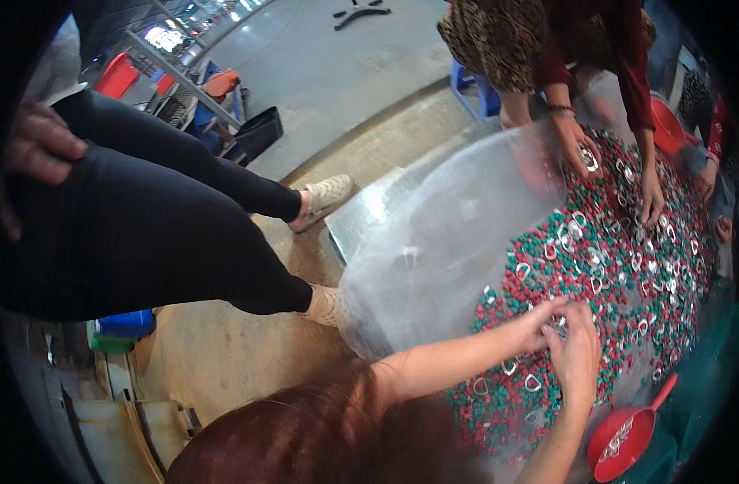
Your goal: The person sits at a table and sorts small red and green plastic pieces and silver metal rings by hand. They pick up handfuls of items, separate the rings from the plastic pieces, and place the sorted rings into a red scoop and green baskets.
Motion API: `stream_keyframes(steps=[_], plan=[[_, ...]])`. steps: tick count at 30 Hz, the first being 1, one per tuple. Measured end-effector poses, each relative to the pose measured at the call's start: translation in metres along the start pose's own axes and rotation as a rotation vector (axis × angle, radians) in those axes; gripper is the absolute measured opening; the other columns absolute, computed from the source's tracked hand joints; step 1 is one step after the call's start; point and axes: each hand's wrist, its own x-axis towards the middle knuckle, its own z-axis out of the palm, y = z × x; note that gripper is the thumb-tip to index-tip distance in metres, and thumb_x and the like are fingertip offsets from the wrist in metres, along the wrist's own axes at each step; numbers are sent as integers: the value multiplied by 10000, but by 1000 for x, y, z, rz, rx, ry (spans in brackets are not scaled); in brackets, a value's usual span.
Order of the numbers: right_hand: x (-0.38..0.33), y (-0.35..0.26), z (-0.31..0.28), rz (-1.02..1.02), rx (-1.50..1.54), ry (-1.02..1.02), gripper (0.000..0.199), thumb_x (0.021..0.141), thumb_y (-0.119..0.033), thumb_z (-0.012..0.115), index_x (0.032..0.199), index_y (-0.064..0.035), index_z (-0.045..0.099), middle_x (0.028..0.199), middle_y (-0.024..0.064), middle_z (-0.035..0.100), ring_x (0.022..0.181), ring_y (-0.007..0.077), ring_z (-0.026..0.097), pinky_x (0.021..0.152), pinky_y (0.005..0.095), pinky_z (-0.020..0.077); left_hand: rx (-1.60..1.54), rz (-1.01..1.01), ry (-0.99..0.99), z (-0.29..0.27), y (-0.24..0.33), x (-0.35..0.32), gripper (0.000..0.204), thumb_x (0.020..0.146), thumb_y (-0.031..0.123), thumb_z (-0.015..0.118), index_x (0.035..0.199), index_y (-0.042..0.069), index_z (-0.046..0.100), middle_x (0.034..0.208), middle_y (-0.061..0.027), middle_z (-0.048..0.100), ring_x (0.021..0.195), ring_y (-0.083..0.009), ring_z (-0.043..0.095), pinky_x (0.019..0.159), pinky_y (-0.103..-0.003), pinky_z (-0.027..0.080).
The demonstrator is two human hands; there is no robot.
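Observation:
My left hand (539, 324) and my right hand (577, 351) come together over a wide spread of small red and green pieces (539, 278). Between them are small silvery metal parts (559, 324), gripped by the fingers of both hands; their exact shape is partly hidden. Many silvery D-shaped rings (532, 382) lie scattered among the coloured pieces. Close to my right forearm, a red long-handled pan (625, 440) holds several silvery rings.
Across the pile, a co-worker's hands (575, 149) pick among the rings. A translucent plastic sheet (434, 242) borders the pile's left side. A person in black leggings (175, 218) stands at the left. Beyond are a red scoop (668, 127) and a blue stool (476, 90).

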Motion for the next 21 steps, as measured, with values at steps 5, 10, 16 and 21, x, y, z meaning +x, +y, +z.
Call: stream_keyframes(steps=[5, 10, 16, 21], plan=[[2, 49, -13, 65, 289, 251, 200, 798, -47, 627, 993, -6, 603, 968, 133, 609, 893, 277, 615, 771, 357, 481, -111, 105, 201, -4, 30, -21, 170, 885, 251, 592, 952, 94, 587, 868, -102, 647, 702, -237, 646, 531, -372, 540], [-14, 131, 25, 238, 9, 24, 316, 743, -228, 725, 1028, -114, 650, 1028, 116, 602, 943, 285, 604, 798, 388, 485, -72, 19, 150, -11, 56, -22, 252, 886, 269, 628, 1044, 96, 535, 780, -20, 511, 604, -88, 486, 384, -175, 359], [-27, 148, 53, 376, 202, 178, 196, 732, -187, 740, 903, -113, 680, 800, 56, 627, 732, 204, 628, 683, 331, 493, 343, 115, 255, 15, 52, -28, 316, 926, 280, 570, 1169, 89, 504, 757, 5, 476, 589, -58, 443, 370, -158, 309], [-42, 154, 30, 382, 861, 288, 180, 780, -115, 720, 904, 2, 663, 777, 42, 673, 684, 92, 611, 641, 242, 480, 616, 57, 314, 11, 38, -28, 366, 931, 295, 556, 1182, 30, 529, 818, 8, 544, 617, -54, 505, 404, -172, 339]])
